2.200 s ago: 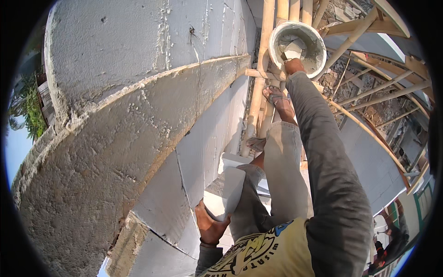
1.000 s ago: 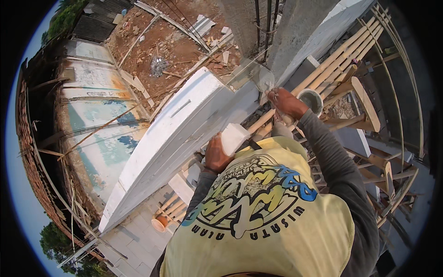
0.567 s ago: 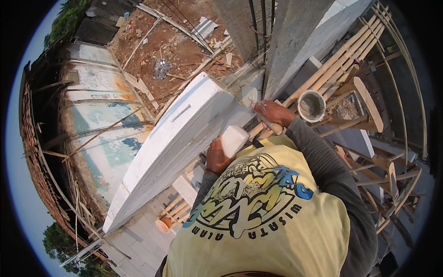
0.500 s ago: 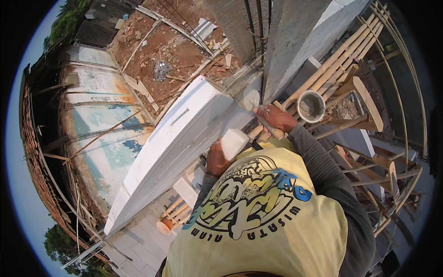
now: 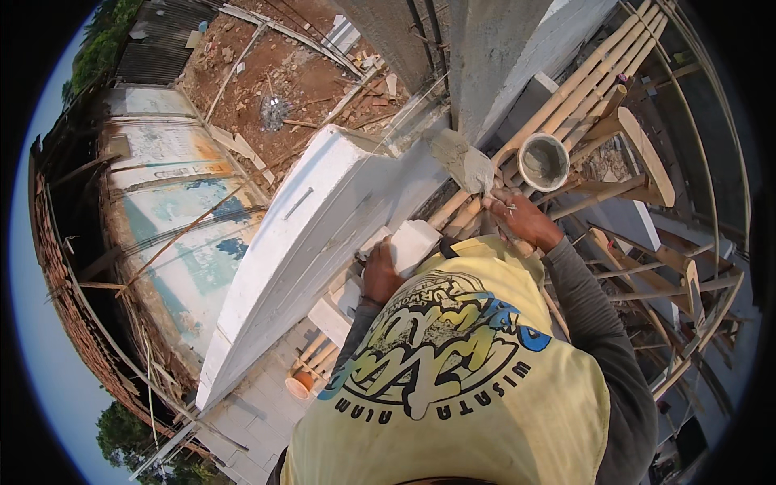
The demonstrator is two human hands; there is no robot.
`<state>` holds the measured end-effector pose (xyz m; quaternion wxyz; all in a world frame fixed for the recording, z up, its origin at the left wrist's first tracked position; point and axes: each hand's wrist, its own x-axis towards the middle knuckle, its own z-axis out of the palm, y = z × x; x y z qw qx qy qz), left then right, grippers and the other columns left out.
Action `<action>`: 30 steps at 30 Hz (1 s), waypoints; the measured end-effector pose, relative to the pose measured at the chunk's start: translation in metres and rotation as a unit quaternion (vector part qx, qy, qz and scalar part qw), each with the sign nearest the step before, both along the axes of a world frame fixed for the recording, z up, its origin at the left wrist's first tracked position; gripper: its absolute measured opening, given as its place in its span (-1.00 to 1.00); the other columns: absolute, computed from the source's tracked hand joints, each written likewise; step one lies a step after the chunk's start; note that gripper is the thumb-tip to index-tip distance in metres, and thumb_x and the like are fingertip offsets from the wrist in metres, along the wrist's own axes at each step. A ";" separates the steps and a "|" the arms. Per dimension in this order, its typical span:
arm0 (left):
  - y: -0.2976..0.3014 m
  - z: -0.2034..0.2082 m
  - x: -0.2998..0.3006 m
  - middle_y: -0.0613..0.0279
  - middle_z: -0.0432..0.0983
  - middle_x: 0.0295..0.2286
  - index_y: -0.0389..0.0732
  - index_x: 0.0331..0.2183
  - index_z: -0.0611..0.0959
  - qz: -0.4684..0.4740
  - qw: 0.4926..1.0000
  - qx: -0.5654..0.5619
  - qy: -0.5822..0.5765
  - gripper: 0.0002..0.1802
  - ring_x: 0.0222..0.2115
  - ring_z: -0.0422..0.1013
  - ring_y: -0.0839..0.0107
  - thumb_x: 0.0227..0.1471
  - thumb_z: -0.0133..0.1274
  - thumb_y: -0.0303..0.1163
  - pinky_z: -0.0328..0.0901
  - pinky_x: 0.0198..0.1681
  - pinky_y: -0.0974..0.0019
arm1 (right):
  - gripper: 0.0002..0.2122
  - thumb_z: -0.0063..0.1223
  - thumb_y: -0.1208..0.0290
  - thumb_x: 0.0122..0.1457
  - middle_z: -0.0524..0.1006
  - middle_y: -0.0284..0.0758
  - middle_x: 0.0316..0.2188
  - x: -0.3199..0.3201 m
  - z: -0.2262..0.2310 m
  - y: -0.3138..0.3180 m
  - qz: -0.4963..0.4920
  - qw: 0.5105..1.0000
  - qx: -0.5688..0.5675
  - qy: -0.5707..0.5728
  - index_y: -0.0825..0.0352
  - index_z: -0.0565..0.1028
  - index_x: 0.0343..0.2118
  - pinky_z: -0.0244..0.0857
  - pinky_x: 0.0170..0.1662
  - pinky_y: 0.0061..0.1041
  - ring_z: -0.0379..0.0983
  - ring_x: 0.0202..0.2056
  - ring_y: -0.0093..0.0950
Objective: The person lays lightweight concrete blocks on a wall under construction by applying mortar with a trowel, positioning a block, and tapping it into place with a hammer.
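Left hand (image 5: 380,273) gripping white angular block (image 5: 415,245) before torso, near curved-looking white wall (image 5: 315,226). Right hand (image 5: 527,222) closed around handle of mortar-covered grey flat-bladed trowel (image 5: 462,160); round white bucket (image 5: 521,166) holding grey mortar nearby.

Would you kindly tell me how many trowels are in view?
1: a grey, mortar-covered trowel in the right hand, left of the round whitish plastic-looking bucket; others could be hidden.

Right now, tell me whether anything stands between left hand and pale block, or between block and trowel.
Nothing visible does: the left hand touches the pale block, and the gap to the trowel is open, with bamboo poles behind it.
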<state>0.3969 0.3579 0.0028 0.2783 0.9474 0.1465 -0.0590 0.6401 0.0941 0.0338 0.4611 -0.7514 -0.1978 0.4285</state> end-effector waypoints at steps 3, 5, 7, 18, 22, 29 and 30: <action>-0.005 0.006 -0.007 -0.20 0.36 -0.11 -0.41 0.12 0.27 0.027 0.999 0.009 0.030 0.03 -0.07 0.35 -0.12 -0.34 0.39 -0.21 0.31 0.01 0.02 | -0.66 -0.04 0.26 0.24 0.53 0.09 -0.31 -0.007 -0.022 -0.018 0.047 0.989 -0.027 -0.139 0.53 0.44 -0.15 0.38 -0.19 -0.16 0.50 -0.22 -0.01; -0.003 0.011 -0.013 -0.19 0.36 -0.12 -0.41 0.12 0.27 0.017 0.999 0.025 0.044 0.02 -0.07 0.36 -0.12 -0.34 0.39 -0.21 0.32 0.01 0.01 | -0.68 0.01 0.30 0.16 0.53 0.12 -0.25 -0.015 -0.040 -0.009 0.123 0.964 -0.166 -0.164 0.53 0.47 -0.20 0.38 -0.14 -0.13 0.50 -0.18 -0.01; -0.003 0.013 -0.014 -0.18 0.37 -0.13 -0.40 0.12 0.27 -0.002 0.998 0.045 0.047 0.01 -0.08 0.36 -0.13 -0.34 0.38 -0.22 0.33 0.00 0.01 | -0.74 0.08 0.40 0.01 0.53 0.14 -0.23 -0.026 -0.090 0.000 0.139 0.936 -0.260 -0.194 0.52 0.53 -0.32 0.39 -0.09 -0.10 0.51 -0.18 -0.02; -0.004 0.016 -0.026 -0.18 0.40 -0.14 -0.37 0.13 0.25 -0.008 0.999 0.018 0.048 0.06 -0.13 0.40 -0.13 -0.36 0.42 -0.21 0.37 -0.08 0.00 | -0.71 0.03 0.34 0.17 0.57 0.07 -0.35 -0.030 -0.074 -0.005 -0.001 0.967 -0.026 -0.253 0.54 0.50 -0.21 0.38 -0.13 -0.03 0.55 -0.24 -0.04; -0.007 0.014 -0.031 -0.20 0.40 -0.08 -0.38 0.12 0.26 0.023 0.998 -0.004 0.050 0.07 -0.07 0.39 -0.11 -0.33 0.44 -0.11 0.37 -0.07 0.03 | -0.58 -0.04 0.21 0.28 0.56 -0.02 -0.33 0.010 0.031 0.017 0.049 0.992 0.037 0.112 0.54 0.39 -0.03 0.28 0.01 -0.25 0.54 -0.20 -0.19; -0.020 0.028 -0.016 -0.22 0.38 -0.06 -0.44 0.15 0.24 0.048 0.998 0.024 0.031 0.14 -0.05 0.38 -0.12 -0.31 0.43 0.00 0.33 -0.01 0.02 | -0.61 -0.09 0.25 0.34 0.52 -0.25 -0.41 0.012 0.056 0.070 0.026 0.951 0.287 0.116 0.40 0.30 0.12 0.35 -0.39 -0.54 0.45 -0.51 -0.60; -0.019 0.024 -0.009 -0.22 0.38 -0.06 -0.45 0.15 0.23 0.049 0.998 0.014 0.022 0.15 -0.04 0.37 -0.12 -0.31 0.43 0.00 0.32 -0.01 0.02 | -0.61 -0.10 0.26 0.35 0.50 -0.26 -0.40 0.011 0.071 0.068 0.030 0.943 0.227 0.241 0.38 0.28 0.13 0.34 -0.46 -0.54 0.44 -0.50 -0.62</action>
